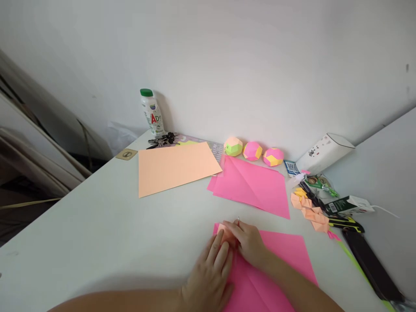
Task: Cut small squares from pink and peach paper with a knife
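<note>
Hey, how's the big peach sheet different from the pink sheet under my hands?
The peach sheet looks smooth, while the pink sheet shows a crease. The peach sheet lies untouched, farther back; the pink sheet lies nearer, partly covered by your left hand and right hand. Both are paper, lying on the table.

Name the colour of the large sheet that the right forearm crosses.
The large sheet is bright pink, showing best in the head view.

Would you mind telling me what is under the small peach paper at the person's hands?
A pink sheet shows beneath the small peach paper; anything else there is hidden by the paper, left hand and right hand.
</note>
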A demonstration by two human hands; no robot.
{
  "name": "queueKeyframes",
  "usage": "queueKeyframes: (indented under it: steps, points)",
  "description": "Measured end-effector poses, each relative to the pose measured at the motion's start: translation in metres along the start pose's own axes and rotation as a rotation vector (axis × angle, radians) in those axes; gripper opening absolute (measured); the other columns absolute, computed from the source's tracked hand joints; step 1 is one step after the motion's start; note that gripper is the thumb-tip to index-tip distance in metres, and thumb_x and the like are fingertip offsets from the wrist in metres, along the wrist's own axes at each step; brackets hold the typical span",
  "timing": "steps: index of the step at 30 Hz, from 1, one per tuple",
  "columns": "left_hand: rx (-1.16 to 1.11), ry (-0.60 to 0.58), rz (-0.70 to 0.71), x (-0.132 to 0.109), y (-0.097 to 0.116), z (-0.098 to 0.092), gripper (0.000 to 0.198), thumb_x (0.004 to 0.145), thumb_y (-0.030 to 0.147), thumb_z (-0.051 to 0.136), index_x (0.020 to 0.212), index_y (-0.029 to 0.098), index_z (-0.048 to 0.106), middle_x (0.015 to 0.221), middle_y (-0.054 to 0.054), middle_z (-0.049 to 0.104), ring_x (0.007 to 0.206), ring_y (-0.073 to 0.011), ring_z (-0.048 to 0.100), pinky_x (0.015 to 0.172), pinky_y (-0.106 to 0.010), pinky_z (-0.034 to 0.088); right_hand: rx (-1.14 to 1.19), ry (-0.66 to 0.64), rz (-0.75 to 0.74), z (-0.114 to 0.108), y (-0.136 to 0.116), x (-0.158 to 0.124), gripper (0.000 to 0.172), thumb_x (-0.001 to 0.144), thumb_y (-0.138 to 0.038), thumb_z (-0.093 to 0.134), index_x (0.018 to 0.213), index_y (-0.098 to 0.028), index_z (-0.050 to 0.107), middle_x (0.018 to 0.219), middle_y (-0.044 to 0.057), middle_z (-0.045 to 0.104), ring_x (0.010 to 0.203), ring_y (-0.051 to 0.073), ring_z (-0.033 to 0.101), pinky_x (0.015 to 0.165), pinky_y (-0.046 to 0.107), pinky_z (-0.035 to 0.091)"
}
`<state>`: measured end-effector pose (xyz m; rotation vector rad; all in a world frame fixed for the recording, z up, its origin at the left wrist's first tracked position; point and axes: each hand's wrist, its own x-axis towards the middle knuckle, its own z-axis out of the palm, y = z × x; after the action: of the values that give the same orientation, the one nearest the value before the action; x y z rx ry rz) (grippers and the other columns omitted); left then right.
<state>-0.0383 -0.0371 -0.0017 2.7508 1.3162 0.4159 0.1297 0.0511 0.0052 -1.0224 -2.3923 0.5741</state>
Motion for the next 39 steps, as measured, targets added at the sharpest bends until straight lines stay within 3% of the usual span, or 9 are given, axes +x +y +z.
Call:
queueKeyframes:
  steps: [2, 5, 12, 19, 24, 28, 31, 36, 39]
  points:
    - [-0.006, -0.045, 0.015, -0.001, -0.003, 0.0, 0.072, 0.083, 0.042, 0.05, 0.141, 0.002, 0.034, 0.144, -0.022, 0.036, 0.136, -0.0436, 0.021, 0.108, -0.053, 0.023, -0.067, 0.044, -0.055, 0.001, 0.003, 0.001, 0.041, 0.086, -0.011, 0.041, 0.123, -0.021, 0.056, 0.069, 0.0, 0.055, 0.057, 0.013, 0.05, 0.049, 0.022, 0.04]
    - [0.001, -0.124, 0.014, -0.001, -0.003, 0.002, 0.08, 0.082, 0.05, 0.049, 0.143, 0.003, 0.03, 0.149, -0.024, 0.027, 0.136, -0.0456, 0.022, 0.106, -0.055, 0.022, -0.01, 0.081, -0.052, -0.001, 0.007, 0.004, 0.034, 0.088, -0.013, 0.045, 0.12, -0.02, 0.055, 0.07, 0.0, 0.056, 0.057, 0.012, 0.052, 0.05, 0.022, 0.044]
    - [0.099, -0.141, -0.037, -0.005, 0.0, 0.012, 0.082, 0.082, 0.061, 0.047, 0.141, 0.005, 0.036, 0.142, -0.025, 0.039, 0.131, -0.0422, 0.036, 0.103, -0.055, 0.025, 0.183, 0.131, 0.052, -0.01, 0.007, 0.01, 0.015, 0.088, -0.014, 0.049, 0.095, -0.023, 0.059, 0.072, 0.0, 0.059, 0.06, 0.011, 0.055, 0.054, 0.023, 0.048]
    - [0.017, -0.148, -0.06, 0.004, -0.007, 0.003, 0.068, 0.088, 0.049, 0.041, 0.14, 0.004, 0.039, 0.134, -0.021, 0.051, 0.122, -0.0374, 0.047, 0.104, -0.051, 0.029, 0.191, 0.111, 0.04, -0.003, 0.006, 0.009, 0.023, 0.086, -0.005, 0.047, 0.089, -0.021, 0.062, 0.073, 0.001, 0.057, 0.062, 0.012, 0.056, 0.054, 0.022, 0.048]
    - [-0.02, -0.133, -0.099, 0.014, -0.014, -0.006, 0.078, 0.086, 0.053, 0.041, 0.14, -0.002, 0.034, 0.145, -0.025, 0.035, 0.134, -0.0405, 0.03, 0.109, -0.049, 0.024, 0.171, 0.057, 0.036, -0.001, 0.006, 0.01, 0.024, 0.088, -0.008, 0.046, 0.09, -0.021, 0.066, 0.074, 0.002, 0.058, 0.054, 0.009, 0.052, 0.048, 0.021, 0.045]
    - [0.057, -0.152, -0.137, 0.009, -0.009, 0.002, 0.075, 0.086, 0.05, 0.041, 0.14, 0.0, 0.034, 0.144, -0.024, 0.037, 0.135, -0.0385, 0.032, 0.108, -0.05, 0.023, 0.174, 0.061, 0.033, -0.004, 0.009, 0.009, 0.025, 0.089, -0.012, 0.049, 0.104, -0.024, 0.066, 0.075, 0.003, 0.062, 0.059, 0.012, 0.059, 0.052, 0.024, 0.05]
    - [0.15, -0.103, -0.127, 0.005, -0.006, 0.006, 0.072, 0.086, 0.052, 0.04, 0.138, 0.002, 0.038, 0.139, -0.023, 0.045, 0.131, -0.0371, 0.037, 0.108, -0.051, 0.022, 0.167, 0.059, 0.047, -0.007, 0.011, 0.01, 0.028, 0.089, -0.012, 0.051, 0.11, -0.025, 0.064, 0.075, 0.002, 0.064, 0.064, 0.014, 0.063, 0.056, 0.025, 0.053]
    - [0.212, 0.015, -0.085, 0.009, -0.01, -0.002, 0.067, 0.087, 0.057, 0.039, 0.123, 0.002, 0.053, 0.129, -0.024, 0.054, 0.123, -0.0372, 0.047, 0.107, -0.051, 0.018, 0.186, 0.1, 0.025, -0.01, 0.007, 0.015, 0.023, 0.087, -0.008, 0.052, 0.099, -0.024, 0.065, 0.072, 0.002, 0.063, 0.062, 0.013, 0.063, 0.055, 0.023, 0.054]
    - [0.18, 0.015, -0.088, 0.013, -0.011, -0.009, 0.063, 0.087, 0.053, 0.043, 0.123, 0.004, 0.054, 0.13, -0.022, 0.054, 0.123, -0.035, 0.046, 0.107, -0.049, 0.018, 0.194, 0.087, 0.02, -0.009, 0.004, 0.016, 0.024, 0.087, -0.005, 0.05, 0.096, -0.021, 0.066, 0.074, 0.003, 0.064, 0.064, 0.013, 0.063, 0.055, 0.023, 0.054]
